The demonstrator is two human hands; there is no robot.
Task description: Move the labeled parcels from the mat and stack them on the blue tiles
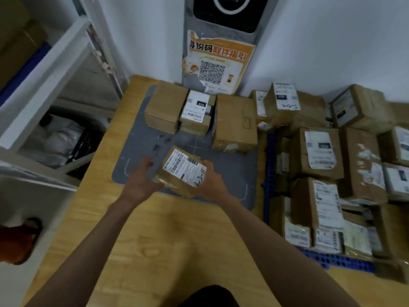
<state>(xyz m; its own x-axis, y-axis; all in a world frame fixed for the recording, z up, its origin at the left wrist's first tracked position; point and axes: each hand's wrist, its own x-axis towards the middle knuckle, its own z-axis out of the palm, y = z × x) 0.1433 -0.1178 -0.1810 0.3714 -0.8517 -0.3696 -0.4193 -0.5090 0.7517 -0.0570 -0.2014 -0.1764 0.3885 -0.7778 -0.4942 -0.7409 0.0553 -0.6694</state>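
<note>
A small brown parcel (179, 171) with a white barcode label and handwritten numbers sits tilted over the front of the grey mat (137, 138). My left hand (141, 180) holds its left side and my right hand (213, 182) grips its right side. At the back of the mat stand three more cardboard parcels: a plain one (164, 107), a labeled one (197, 113) and a larger one (235, 124). To the right, several labeled parcels (318, 151) are piled on the blue tiles (269, 169).
The mat lies on a wooden floor (155, 240). A grey kiosk post with an orange QR poster (218, 63) stands behind the mat against the white wall. A white shelf unit (55, 96) with bags fills the left side. A shoe (20, 240) shows at lower left.
</note>
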